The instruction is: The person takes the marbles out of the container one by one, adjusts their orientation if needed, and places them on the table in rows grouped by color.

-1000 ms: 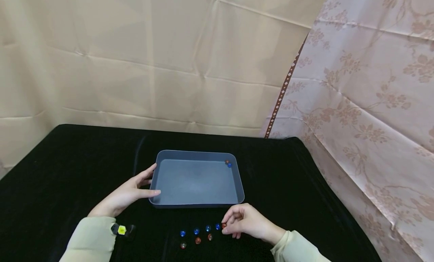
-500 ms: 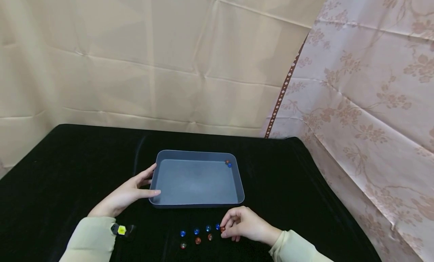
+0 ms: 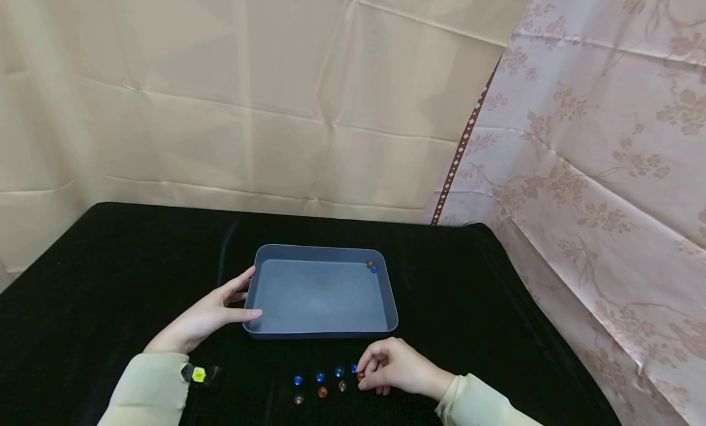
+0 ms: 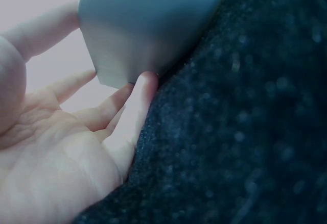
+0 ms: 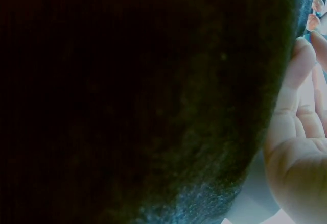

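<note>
A blue-grey rectangular tray (image 3: 320, 297) lies on the black cloth. My left hand (image 3: 212, 312) grips its left side, thumb over the rim and fingers against the outer wall; in the left wrist view, fingertips touch the tray's corner (image 4: 143, 30). In front of the tray, my right hand (image 3: 399, 368) pinches an orange-red marble (image 3: 361, 376) between thumb and fingers, low over the cloth. Beside it sits a blue marble (image 3: 354, 368), at the right end of a row of blue marbles (image 3: 320, 376). Nearer me runs a row of reddish marbles (image 3: 322, 391).
Inside the tray's far right corner lie a reddish marble (image 3: 370, 263) and a blue marble (image 3: 374, 269). Black cloth (image 3: 469, 291) covers the table. A beige curtain (image 3: 220, 107) hangs behind, and a floral curtain (image 3: 595, 168) hangs on the right.
My right hand has moved slightly toward me and left with the orange-red marble, to the right end of the reddish row. The left hand and tray stay put.
</note>
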The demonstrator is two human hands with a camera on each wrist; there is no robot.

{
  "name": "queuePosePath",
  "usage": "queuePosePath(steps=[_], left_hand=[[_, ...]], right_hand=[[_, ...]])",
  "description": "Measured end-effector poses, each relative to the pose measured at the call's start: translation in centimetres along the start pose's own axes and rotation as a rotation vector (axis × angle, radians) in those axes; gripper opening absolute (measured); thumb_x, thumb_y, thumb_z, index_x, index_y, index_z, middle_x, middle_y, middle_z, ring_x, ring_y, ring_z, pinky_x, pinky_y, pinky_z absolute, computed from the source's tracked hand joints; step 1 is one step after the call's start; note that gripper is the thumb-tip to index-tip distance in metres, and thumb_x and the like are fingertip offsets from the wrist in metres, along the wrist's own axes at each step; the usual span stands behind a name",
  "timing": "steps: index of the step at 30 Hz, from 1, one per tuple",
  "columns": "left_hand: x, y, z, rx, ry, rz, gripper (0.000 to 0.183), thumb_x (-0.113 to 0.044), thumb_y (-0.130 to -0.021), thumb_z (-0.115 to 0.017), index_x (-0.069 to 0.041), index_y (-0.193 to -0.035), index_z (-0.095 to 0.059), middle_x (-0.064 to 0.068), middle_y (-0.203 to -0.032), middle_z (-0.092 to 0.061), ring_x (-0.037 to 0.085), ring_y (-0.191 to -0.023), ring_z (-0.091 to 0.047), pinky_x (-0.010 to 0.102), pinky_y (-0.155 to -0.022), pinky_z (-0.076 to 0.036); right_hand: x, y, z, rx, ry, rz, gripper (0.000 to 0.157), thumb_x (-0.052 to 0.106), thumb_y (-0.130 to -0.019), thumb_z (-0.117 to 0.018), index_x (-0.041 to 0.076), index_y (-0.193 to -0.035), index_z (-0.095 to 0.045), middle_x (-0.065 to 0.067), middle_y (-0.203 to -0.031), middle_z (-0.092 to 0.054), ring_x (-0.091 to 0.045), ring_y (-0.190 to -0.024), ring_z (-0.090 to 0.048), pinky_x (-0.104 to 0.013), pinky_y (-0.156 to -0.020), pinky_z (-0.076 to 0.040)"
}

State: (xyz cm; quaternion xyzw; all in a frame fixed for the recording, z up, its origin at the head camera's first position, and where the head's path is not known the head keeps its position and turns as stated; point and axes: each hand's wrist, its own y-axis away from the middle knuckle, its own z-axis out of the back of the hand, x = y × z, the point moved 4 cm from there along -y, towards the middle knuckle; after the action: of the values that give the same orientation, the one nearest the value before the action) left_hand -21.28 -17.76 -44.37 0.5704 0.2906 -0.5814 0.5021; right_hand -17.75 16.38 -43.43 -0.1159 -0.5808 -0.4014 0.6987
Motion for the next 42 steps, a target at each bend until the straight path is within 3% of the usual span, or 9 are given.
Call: queuePosePath(steps=[9, 32, 42], left_hand=[[-0.05, 0.0, -0.05, -0.004, -0.006, 0.003, 0.089, -0.025, -0.094, -0.065, -0.02, -0.161, -0.006, 0.023, -0.165, -0.008, 0.049, -0.144, -0.02, 0.072, -0.111, -0.025], [-0.1, 0.03, -0.05, -0.014, -0.02, -0.004, 0.089, -0.027, -0.094, -0.066, -0.019, -0.161, -0.007, 0.022, -0.165, -0.009, 0.048, -0.143, -0.022, 0.072, -0.11, -0.026], [-0.05, -0.01, -0.03, -0.008, -0.014, -0.002, 0.088, -0.026, -0.094, -0.065, -0.019, -0.161, -0.007, 0.022, -0.165, -0.008, 0.049, -0.143, -0.021, 0.072, -0.11, -0.027]], right_hand=[[-0.21, -0.06, 0.07, 0.002, -0.014, -0.02, 0.02, 0.005, -0.084, -0.072, -0.006, -0.1, -0.067, -0.008, -0.08, -0.072, -0.008, -0.059, -0.06, -0.017, -0.053, -0.051], [-0.11, -0.1, 0.0, -0.032, 0.021, -0.035, 0.017, 0.003, -0.081, -0.074, -0.003, -0.095, -0.068, -0.007, -0.075, -0.071, -0.009, -0.057, -0.058, -0.018, -0.051, -0.049], [-0.15, 0.08, 0.43, 0.01, -0.031, -0.06, 0.02, 0.004, -0.084, -0.071, -0.004, -0.101, -0.066, -0.007, -0.081, -0.073, -0.009, -0.062, -0.061, -0.02, -0.055, -0.052]])
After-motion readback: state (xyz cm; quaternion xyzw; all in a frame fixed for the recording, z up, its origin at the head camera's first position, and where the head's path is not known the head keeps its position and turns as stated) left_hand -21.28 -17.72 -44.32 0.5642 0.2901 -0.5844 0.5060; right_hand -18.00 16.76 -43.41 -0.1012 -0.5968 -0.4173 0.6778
